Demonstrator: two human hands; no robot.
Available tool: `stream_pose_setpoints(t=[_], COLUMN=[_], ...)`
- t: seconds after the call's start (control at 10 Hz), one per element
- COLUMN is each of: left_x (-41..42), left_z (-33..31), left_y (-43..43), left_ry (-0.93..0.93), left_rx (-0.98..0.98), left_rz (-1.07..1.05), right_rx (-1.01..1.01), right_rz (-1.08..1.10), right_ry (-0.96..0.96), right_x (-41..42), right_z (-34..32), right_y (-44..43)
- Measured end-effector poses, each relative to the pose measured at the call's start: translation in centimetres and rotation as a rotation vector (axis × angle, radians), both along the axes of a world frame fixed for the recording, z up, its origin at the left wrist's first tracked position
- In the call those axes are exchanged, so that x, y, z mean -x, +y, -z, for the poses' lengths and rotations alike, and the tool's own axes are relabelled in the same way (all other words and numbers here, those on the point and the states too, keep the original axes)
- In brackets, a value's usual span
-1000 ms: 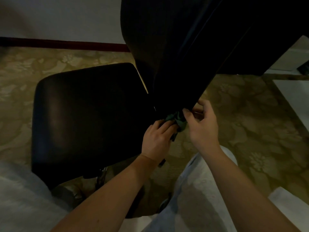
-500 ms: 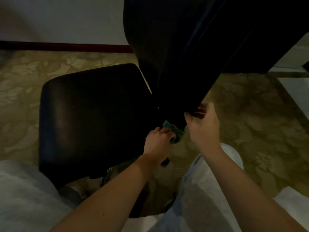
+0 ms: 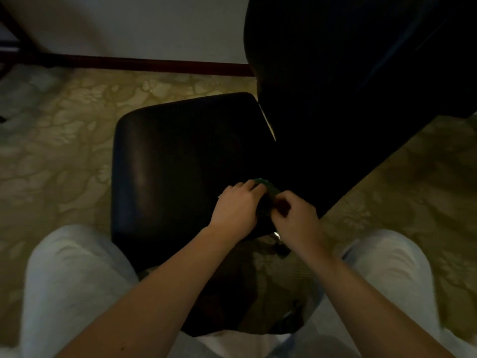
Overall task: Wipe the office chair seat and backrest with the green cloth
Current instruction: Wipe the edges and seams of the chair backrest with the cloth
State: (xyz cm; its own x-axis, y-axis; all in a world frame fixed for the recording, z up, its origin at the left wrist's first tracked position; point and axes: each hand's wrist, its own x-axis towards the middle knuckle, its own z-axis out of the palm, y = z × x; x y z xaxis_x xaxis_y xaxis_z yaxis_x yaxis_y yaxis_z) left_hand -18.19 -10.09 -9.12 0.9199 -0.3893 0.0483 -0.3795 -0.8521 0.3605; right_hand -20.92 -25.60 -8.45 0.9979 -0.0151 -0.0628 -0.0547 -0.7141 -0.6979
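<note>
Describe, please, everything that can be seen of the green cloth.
Only a small part of the green cloth shows: a dark green, crumpled bunch of soft-looking fabric, with the rest hidden under the hands. It lies at the back of the black seat, close to the foot of the backrest. The left hand holds it under curled fingers, and the right hand appears to pinch its near side. The dim light hides its texture and full shape.

The black office chair seat (image 3: 175,161) lies flat and glossy, with its dark backrest (image 3: 335,86) rising at the right. The green cloth (image 3: 265,186) sits bunched (mostly hidden) on the seat's near right corner, beside the backrest's base.
</note>
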Motion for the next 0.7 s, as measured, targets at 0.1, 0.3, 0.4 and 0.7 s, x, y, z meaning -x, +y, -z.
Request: stream_pose_setpoints(t=[0.1, 0.3, 0.4, 0.7], left_x=[-1.1, -5.1, -8.1, -14.4], left_z=[-0.5, -0.8, -0.2, -4.7], left_y=[2.1, 5.4, 6.8, 9.1], left_ry=[-0.002, 0.042, 0.12, 0.54], left_rx=[0.022, -0.008, -0.093, -0.346], left_rz=[-0.025, -0.045, -0.016, 0.081], right_rx=[0.101, 0.189, 0.29, 0.418], right_rz=[-0.076, -0.2, -0.243, -0.431], right_ry=[-0.021, -0.025, 0.006, 0.378], right_x=[-2.3, -7.3, -10.0, -16.3], right_z=[0.4, 2.2, 3.0, -2.8], right_y=[3.2, 6.9, 8.3, 8.9])
